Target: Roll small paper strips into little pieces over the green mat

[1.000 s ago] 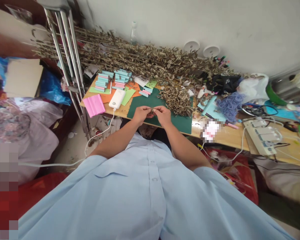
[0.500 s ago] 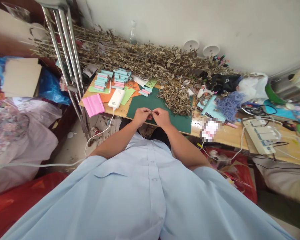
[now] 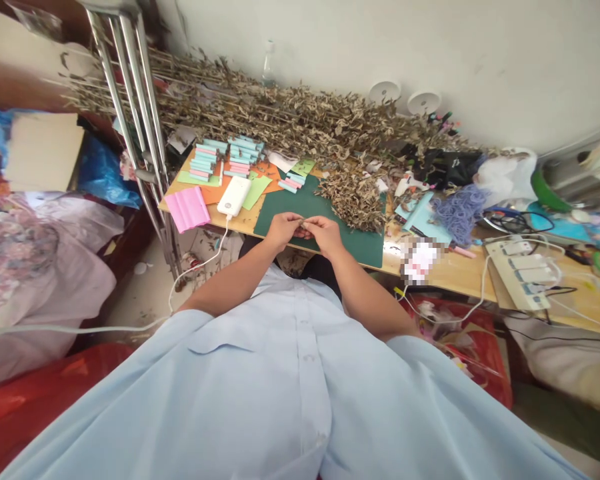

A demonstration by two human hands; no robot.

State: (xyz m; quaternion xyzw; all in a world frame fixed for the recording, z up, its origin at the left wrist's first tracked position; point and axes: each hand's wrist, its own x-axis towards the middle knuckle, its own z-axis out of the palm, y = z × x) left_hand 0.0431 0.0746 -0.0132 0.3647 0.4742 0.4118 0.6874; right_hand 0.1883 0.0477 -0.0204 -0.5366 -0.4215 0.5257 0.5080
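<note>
My left hand (image 3: 283, 230) and my right hand (image 3: 324, 235) meet at the front edge of the green cutting mat (image 3: 275, 205). Both are closed in a pinch, fingertips against fingertips. Something small and brownish shows between them, too small to name. A heap of dry leaves (image 3: 355, 200) lies on the mat just beyond my right hand. Small blue and pink paper rolls (image 3: 291, 182) rest at the mat's far left corner, and more rolls (image 3: 203, 160) are stacked farther left. A white power bank (image 3: 233, 196) with a cable stands to the left of my left hand.
Dried leafy stalks (image 3: 290, 117) cover the table's back along the wall. Metal crutches (image 3: 135, 107) lean at the left. A pink paper (image 3: 187, 209) lies at the table's left edge. On the right are purple yarn (image 3: 460, 212) and a power strip (image 3: 520, 273) with cables.
My fingers have shifted slightly, and the right fingers show more opened out behind the pinch. Both hands stay together at the same spot; the view has moved very little.
</note>
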